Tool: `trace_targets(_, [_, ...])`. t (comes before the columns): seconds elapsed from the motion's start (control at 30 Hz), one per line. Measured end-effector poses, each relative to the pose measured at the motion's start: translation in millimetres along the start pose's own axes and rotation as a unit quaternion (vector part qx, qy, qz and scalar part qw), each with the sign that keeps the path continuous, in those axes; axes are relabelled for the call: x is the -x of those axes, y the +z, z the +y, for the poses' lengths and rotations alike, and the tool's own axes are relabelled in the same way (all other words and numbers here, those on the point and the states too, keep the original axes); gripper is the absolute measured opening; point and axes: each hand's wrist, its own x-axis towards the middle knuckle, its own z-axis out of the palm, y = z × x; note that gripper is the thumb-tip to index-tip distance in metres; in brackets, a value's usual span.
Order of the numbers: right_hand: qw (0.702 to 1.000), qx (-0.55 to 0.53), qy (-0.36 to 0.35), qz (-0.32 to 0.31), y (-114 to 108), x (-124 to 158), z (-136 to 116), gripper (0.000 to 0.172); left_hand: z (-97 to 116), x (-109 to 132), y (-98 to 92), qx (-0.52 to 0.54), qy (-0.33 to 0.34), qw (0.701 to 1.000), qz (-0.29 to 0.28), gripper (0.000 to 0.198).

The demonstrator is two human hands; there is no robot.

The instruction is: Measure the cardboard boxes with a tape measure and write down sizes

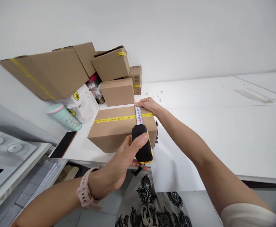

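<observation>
A closed cardboard box (114, 129) with yellow printed tape along its top lies on the white table in front of me. My left hand (128, 151) is wrapped round a black and yellow tape measure (141, 145), thumb on its upper face, at the box's near edge. The measure's white blade (138, 116) is drawn out across the box top toward the far edge. There my right hand (147, 104) pinches the blade's end at the box's far edge. A dark wrist strap hangs below the measure's case.
Several cardboard boxes (117, 91) are stacked against the wall behind. To the left are a mint tumbler (65, 118), a white carton with avocado pictures (87, 104) and a dark phone-like slab (64, 145). A white sheet (173, 164) overhangs the table's (223, 135) front edge. A white appliance (7, 148) stands at far left.
</observation>
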Motion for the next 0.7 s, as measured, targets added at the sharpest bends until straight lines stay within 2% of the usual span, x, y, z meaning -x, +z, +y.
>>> trace_targets(0.07, [0.999,-0.028,-0.043,-0.009,-3,23,3,0.025,0,0,0.2,-0.017,-0.011,1.000,0.015,0.067])
trace_targets(0.13, [0.992,-0.058,-0.113,-0.007,-5,46,5,0.031,1,1,2.6,-0.030,-0.021,0.999,0.031,0.069])
trace_targets(0.2, [0.989,-0.064,-0.136,-0.012,-5,58,3,0.033,1,3,6.8,-0.035,-0.024,0.998,0.038,0.072])
trace_targets(0.27, [0.992,-0.052,-0.113,-0.028,-3,56,-3,0.029,-1,6,11.4,-0.033,-0.020,0.998,0.039,0.072])
trace_targets(0.33, [0.996,-0.034,-0.061,-0.049,-2,41,-10,0.027,-5,11,15.5,-0.029,-0.017,0.999,0.032,0.070])
trace_targets(0.47, [0.996,-0.036,0.042,-0.067,3,7,-12,0.037,-19,25,20.3,0.006,-0.021,1.000,-0.018,0.063])
trace_targets(0.57, [0.995,-0.049,0.072,-0.058,6,-3,-6,0.036,-28,32,21.2,0.041,-0.009,0.997,-0.056,0.059])
trace_targets(0.7, [0.994,-0.052,0.081,-0.056,7,-2,-4,0.031,-31,33,19.8,0.042,-0.007,0.997,-0.072,0.068])
